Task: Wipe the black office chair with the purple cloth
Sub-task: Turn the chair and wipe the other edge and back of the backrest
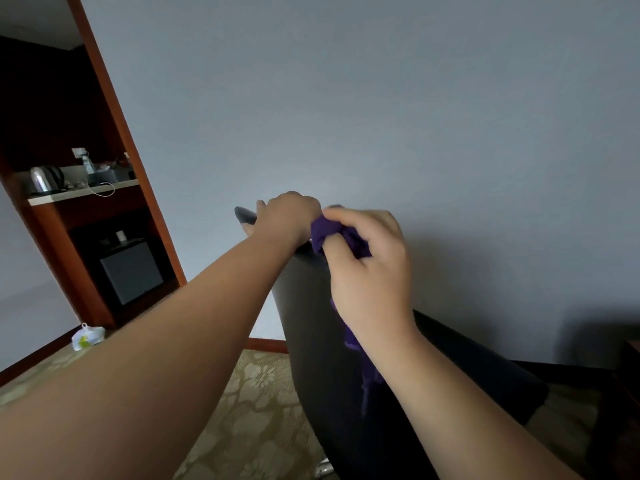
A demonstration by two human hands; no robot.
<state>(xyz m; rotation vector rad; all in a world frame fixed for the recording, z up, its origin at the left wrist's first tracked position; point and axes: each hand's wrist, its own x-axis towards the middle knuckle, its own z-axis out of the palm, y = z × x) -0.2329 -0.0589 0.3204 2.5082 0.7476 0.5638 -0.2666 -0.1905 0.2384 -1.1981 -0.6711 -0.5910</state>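
The black office chair [313, 327] fills the lower middle, its tall backrest seen from behind and its seat stretching to the right. My left hand [284, 216] grips the top edge of the backrest. Just right of it, my right hand [367, 261] is closed around the bunched purple cloth [325, 232], pressing it against the upper part of the backrest. A loose end of the cloth hangs down under my right wrist. The chair's base is mostly hidden.
A wooden cabinet [114, 133] stands at the left with a kettle [43, 180] on its shelf and a dark box below. A white plastic bag [86, 336] lies on the patterned carpet [259, 393]. A plain wall rises behind the chair.
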